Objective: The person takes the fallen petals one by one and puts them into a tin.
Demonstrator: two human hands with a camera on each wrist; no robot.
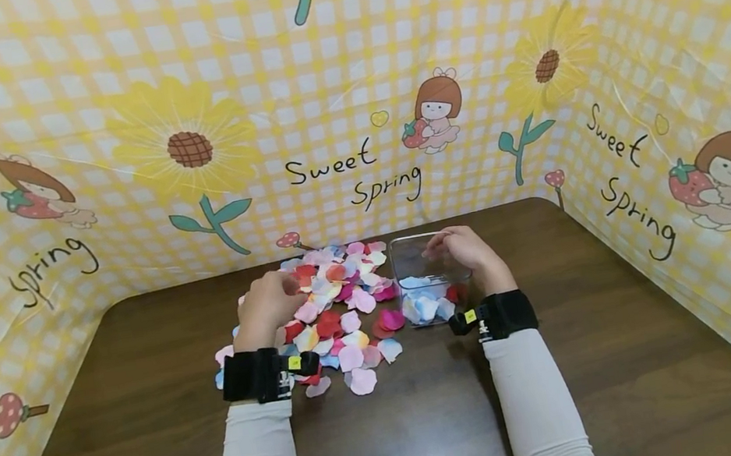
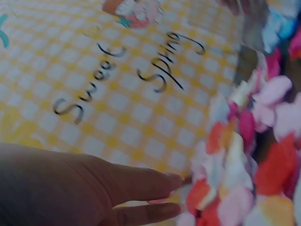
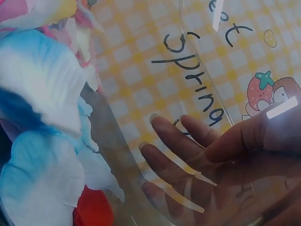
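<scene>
Right hand (image 1: pixel 464 252) holding one box (image 1: pixel 412 252), many petals (image 1: pixel 341 302)

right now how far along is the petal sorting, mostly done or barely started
Barely started. A few blue-white petals and a red one lie in the clear box, which the right hand holds. The left hand rests on the mixed petal pile, and most petals remain on the table.

Dark brown wood-grain surface (image 1: pixel 405 443). Enclosed on three sides by a yellow-and-white checked backdrop (image 1: pixel 286 74) printed with sunflowers, cartoon girls and "Sweet Spring". Lighting even and bright.
</scene>
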